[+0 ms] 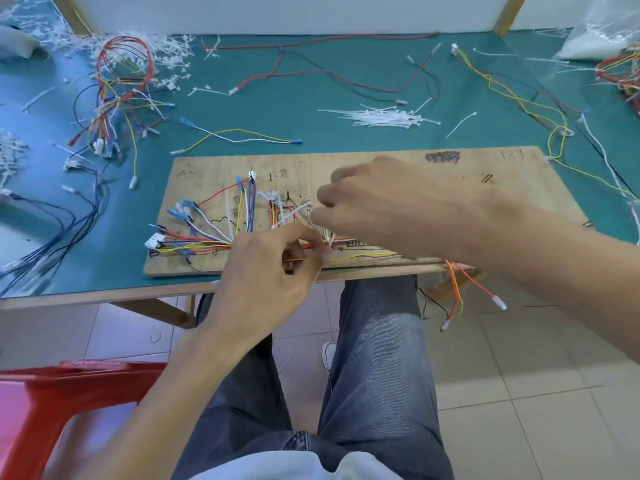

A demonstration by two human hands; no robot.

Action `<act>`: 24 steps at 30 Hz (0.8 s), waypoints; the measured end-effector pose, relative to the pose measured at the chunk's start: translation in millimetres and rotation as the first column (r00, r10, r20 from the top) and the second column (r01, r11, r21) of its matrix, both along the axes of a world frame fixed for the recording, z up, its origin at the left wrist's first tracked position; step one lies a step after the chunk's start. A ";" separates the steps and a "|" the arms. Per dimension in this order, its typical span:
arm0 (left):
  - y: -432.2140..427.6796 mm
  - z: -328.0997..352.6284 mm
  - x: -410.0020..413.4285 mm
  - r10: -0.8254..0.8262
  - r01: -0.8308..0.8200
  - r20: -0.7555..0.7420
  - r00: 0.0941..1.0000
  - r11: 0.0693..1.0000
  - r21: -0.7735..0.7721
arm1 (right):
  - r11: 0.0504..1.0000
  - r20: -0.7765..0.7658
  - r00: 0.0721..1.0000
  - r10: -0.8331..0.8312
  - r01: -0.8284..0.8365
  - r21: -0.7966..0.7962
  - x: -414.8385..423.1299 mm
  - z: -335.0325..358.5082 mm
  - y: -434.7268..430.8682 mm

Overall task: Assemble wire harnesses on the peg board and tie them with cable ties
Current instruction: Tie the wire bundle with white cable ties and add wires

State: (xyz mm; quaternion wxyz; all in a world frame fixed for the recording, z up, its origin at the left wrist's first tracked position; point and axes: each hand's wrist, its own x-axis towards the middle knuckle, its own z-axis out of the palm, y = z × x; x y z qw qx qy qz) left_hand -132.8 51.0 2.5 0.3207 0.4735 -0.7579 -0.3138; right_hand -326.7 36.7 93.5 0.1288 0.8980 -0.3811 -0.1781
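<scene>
A flat, pale wooden peg board point(450, 174), its face scuffed and marked with ink, lies on a smooth teal table mat point(311, 81) at the near edge. On its left half sits the thin multicoloured wire harness point(207, 241). Its red, yellow, blue and white strands fan out to small white and blue plastic connectors and gather into one bundle toward the middle. The left hand point(266, 268) has thumb and forefinger closed together on that bundle. The right hand point(398, 209), fingers curled, pinches a thin white plastic cable tie point(291, 216) just above it, though motion blur softens the fingertips. A loose heap of straight white cable ties point(384, 117) lies beyond the board. At the far right a crinkled clear plastic bag point(602, 26) holds white contents too blurred to identify.
</scene>
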 end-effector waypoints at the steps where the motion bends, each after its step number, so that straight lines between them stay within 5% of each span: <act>1: -1.8 -0.1 -0.6 -0.013 0.013 0.022 1.000 1.000 -0.016 | 1.000 0.001 1.000 0.013 -0.013 0.018 4.5 -2.8 1.6; 4: -7.0 1.1 -0.8 -0.053 0.056 0.072 0.996 0.997 -0.049 | 0.999 0.041 0.999 0.008 -0.010 0.053 8.1 -7.8 2.5; 8: -10.3 2.0 -1.6 -0.058 0.057 0.088 0.994 0.998 0.010 | 0.998 0.297 0.953 -0.052 0.058 -0.011 7.7 -15.5 0.7; 12: -14.9 3.9 -3.1 -0.003 -0.006 0.082 0.997 0.995 0.103 | 0.975 0.724 0.689 -0.042 0.186 -0.121 -1.8 -42.7 27.6; 17: -22.2 4.0 -4.3 0.045 -0.052 0.041 0.998 0.978 0.204 | 0.929 0.725 0.688 0.023 0.253 -0.269 3.9 -103.9 78.7; 24: -21.5 5.4 -2.2 0.022 -0.023 0.006 1.000 0.970 0.243 | 0.855 0.840 0.535 0.089 0.392 -0.340 19.5 -127.7 69.3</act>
